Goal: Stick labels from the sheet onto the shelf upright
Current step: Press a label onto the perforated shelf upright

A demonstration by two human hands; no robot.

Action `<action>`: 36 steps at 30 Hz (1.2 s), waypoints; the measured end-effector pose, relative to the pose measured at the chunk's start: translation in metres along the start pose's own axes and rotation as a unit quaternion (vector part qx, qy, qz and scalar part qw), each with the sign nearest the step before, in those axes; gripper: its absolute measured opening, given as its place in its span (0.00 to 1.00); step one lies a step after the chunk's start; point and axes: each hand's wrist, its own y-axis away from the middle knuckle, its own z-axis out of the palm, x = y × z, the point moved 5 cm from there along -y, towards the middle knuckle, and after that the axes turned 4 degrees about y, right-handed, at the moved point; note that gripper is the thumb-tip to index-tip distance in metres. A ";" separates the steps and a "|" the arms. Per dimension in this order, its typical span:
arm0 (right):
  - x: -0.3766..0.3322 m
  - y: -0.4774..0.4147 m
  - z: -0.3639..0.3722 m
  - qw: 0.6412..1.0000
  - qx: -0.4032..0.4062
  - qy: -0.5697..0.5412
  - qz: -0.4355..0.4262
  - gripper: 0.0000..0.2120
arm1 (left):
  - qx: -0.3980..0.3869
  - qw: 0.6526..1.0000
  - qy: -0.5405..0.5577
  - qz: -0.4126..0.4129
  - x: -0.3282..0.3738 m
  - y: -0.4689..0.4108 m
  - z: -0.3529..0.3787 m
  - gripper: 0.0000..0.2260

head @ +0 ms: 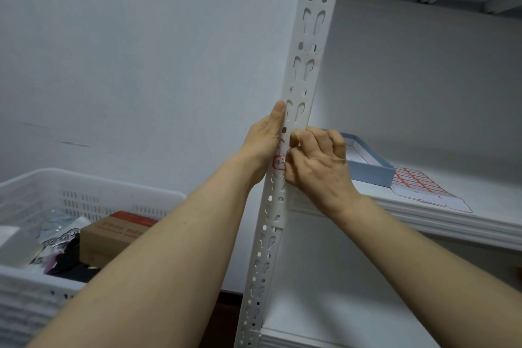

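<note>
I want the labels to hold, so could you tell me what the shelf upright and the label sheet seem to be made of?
The shelf upright looks like thin sheet metal, painted matt white: crisp punched keyhole slots suggest it. The label sheet looks like paper, red-bordered stickers on white backing, lying flat.

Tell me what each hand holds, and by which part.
Left hand grips the shelf upright by its left edge. Right hand touches the label; any grip there cannot be told.
</note>
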 end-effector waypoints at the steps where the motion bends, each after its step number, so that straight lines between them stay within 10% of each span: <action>1: 0.001 0.003 -0.001 1.000 -0.007 -0.004 0.006 0.04 | 0.001 1.000 -0.002 -0.002 0.000 0.000 0.000 0.27; 36: -0.008 -0.010 -0.004 0.995 -0.101 -0.002 -0.011 0.10 | 0.013 1.000 -0.015 0.005 0.001 0.001 -0.001 0.29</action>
